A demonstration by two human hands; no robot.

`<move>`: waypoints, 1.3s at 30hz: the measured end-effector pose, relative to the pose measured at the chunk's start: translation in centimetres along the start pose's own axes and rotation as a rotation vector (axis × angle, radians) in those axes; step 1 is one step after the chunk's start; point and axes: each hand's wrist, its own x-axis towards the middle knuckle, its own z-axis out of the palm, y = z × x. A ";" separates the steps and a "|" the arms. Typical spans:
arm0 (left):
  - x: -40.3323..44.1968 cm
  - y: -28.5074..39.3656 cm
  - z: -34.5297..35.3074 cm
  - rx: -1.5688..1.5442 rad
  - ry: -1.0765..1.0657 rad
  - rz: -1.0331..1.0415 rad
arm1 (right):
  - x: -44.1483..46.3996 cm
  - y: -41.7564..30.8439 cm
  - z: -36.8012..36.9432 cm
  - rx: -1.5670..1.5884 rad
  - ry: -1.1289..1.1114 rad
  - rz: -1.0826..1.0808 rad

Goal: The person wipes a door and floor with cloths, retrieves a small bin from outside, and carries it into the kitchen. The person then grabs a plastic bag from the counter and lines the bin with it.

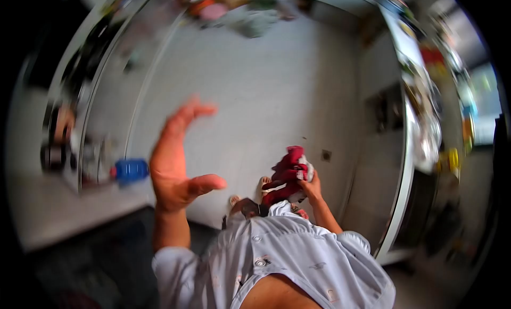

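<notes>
Your right hand (313,185) grips a bunched maroon-and-white cloth (290,172), gathered up but not yet set down, as your left hand (170,168) spreads wide, empty, above the floor (239,96).

Left hand (171,168) blurred, right hand (312,186) partly hidden by maroon cloth (288,173), counter clutter (424,123) blurred

Across the bottom of the frame, the person is wearing a pale grey-blue shirt (319,256) with loose short sleeves (171,269), round buttons (260,262), a gathered seam and small scattered prints (318,266), while pale open footwear (263,190) is showing at lower centre.
</notes>
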 end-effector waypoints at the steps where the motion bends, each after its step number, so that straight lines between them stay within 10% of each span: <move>1: 1.8 2.7 -0.5 0.118 0.095 0.068 | 0.1 1.1 -1.0 0.002 -0.014 -0.012; 12: 10.8 7.7 -5.2 0.692 -0.694 0.533 | 2.1 4.4 -5.4 0.150 0.074 0.120; 39: 17.2 -5.2 13.4 -0.042 -0.789 0.704 | -4.1 9.3 -1.4 0.177 0.510 0.157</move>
